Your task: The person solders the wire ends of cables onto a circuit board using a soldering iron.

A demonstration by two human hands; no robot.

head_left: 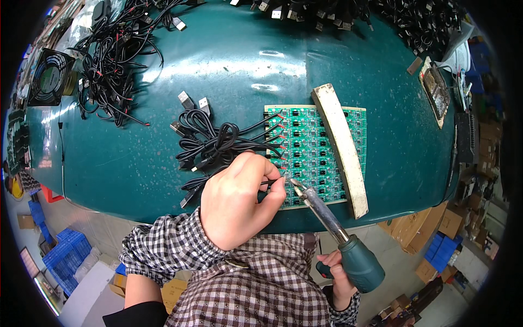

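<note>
A green circuit board panel [305,143] with rows of small parts lies on the table, and a pale metal bar [343,150] rests across its right side. Several coiled black USB cables [210,139] lie left of the panel, their red-tipped wires reaching its left edge. My left hand [242,193] pinches the end of a black cable [271,183] over the panel's lower left part. In my right hand [340,275] is a soldering gun [361,264] with a dark green body. Its tip is close to the cable end; whether they touch I cannot tell.
More black cables [111,71] are heaped at the far left beside a black fan [50,77]. Another cable pile [425,27] lies along the back right. A small tray with dark residue [436,92] sits near the right edge. Blue crates [68,259] and cardboard boxes stand on the floor.
</note>
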